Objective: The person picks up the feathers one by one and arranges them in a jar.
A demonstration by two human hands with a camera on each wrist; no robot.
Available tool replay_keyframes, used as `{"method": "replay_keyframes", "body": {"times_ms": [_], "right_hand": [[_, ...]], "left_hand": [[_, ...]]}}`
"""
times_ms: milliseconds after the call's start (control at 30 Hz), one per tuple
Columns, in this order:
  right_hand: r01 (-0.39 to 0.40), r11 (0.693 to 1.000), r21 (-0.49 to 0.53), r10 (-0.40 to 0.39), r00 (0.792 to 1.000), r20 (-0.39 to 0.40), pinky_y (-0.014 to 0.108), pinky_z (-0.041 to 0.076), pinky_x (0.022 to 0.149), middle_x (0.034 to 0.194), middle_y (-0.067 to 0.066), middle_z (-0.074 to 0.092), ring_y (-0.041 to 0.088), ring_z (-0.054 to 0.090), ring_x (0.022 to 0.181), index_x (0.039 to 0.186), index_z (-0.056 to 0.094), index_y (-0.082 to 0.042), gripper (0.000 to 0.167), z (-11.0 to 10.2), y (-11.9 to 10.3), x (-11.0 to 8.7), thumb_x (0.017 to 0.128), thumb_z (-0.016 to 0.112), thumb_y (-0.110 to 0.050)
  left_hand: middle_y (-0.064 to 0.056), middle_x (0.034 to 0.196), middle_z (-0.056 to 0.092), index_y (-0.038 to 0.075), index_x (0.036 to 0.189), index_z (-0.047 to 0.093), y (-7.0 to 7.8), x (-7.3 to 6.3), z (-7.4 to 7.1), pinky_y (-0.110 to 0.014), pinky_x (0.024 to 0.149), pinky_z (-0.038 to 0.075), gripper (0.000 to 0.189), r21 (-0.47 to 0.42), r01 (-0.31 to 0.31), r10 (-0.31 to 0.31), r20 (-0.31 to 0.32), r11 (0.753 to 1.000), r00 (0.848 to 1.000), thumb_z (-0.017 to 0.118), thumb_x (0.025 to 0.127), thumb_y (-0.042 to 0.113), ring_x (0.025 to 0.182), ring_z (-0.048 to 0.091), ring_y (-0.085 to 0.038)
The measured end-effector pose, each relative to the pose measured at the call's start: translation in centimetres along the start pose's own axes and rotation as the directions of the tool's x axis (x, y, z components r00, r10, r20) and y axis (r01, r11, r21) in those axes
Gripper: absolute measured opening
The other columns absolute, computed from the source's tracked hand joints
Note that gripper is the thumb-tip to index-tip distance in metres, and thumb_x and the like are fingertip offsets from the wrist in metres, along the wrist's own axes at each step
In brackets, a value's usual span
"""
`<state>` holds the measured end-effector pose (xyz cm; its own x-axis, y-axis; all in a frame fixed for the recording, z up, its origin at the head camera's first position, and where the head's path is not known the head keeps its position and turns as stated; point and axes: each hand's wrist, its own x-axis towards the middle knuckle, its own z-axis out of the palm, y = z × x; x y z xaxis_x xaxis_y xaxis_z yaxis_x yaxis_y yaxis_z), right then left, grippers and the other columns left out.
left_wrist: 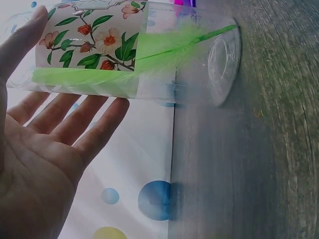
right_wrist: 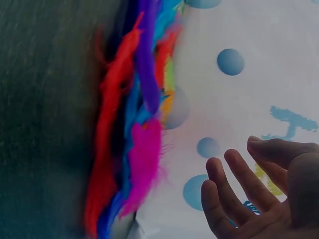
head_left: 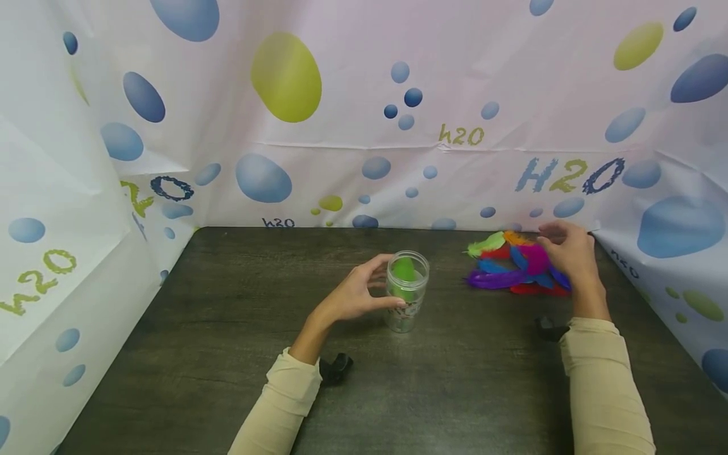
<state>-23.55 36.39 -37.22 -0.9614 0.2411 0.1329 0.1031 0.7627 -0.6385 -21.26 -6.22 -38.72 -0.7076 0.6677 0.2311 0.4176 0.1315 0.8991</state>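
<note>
A clear jar [head_left: 402,321] with a flowered label [left_wrist: 94,40] stands upright on the dark table. Inside it is a green feather [head_left: 404,272], its quill pointing down near the base in the left wrist view. My left hand [head_left: 351,292] holds the jar from its left side, thumb in front and fingertips behind. Over the right edge of a feather pile, my right hand [head_left: 573,253] hovers with loosely bent fingers and nothing between them. The pile has a magenta feather [right_wrist: 143,164], a purple feather [head_left: 497,279], a light green feather [head_left: 486,244], plus red, blue and orange ones.
The dark wood-look table [head_left: 227,379] ends at a white sheet [head_left: 352,133] with blue and green ovals, which rises at the back and both sides. Black wrist straps [head_left: 337,370] show below both hands.
</note>
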Motion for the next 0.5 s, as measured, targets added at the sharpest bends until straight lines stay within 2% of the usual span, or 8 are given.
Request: {"method": "replay_keyframes", "body": {"times_ms": [267, 500], "right_hand": [[-0.004, 0.999, -0.039, 0.005, 1.000, 0.007, 0.070, 0.041, 0.106, 0.132, 0.038, 0.058, 0.055, 0.054, 0.124, 0.131, 0.057, 0.012, 0.036, 0.6, 1.1, 0.8, 0.107, 0.054, -0.014], [-0.054, 0.996, -0.072, 0.059, 0.996, 0.069, 0.074, 0.030, 0.110, 0.133, 0.040, 0.056, 0.060, 0.038, 0.134, 0.133, 0.055, 0.011, 0.036, 0.8, 1.7, 1.6, 0.104, 0.056, -0.010]], "left_hand": [[-0.019, 0.136, 0.062, 0.000, 0.151, 0.044, -0.1, 0.0, -0.1, -0.039, 0.106, 0.053, 0.072, 0.000, 0.008, -0.008, -0.002, 1.000, 1.000, 0.080, 0.089, 0.000, 0.132, 0.059, -0.033], [-0.019, 0.136, 0.061, 0.001, 0.151, 0.043, 0.0, -0.1, -0.1, -0.038, 0.107, 0.053, 0.072, -0.004, 0.006, -0.006, 0.003, 1.000, 1.000, 0.081, 0.089, 0.000, 0.132, 0.059, -0.033]]}}
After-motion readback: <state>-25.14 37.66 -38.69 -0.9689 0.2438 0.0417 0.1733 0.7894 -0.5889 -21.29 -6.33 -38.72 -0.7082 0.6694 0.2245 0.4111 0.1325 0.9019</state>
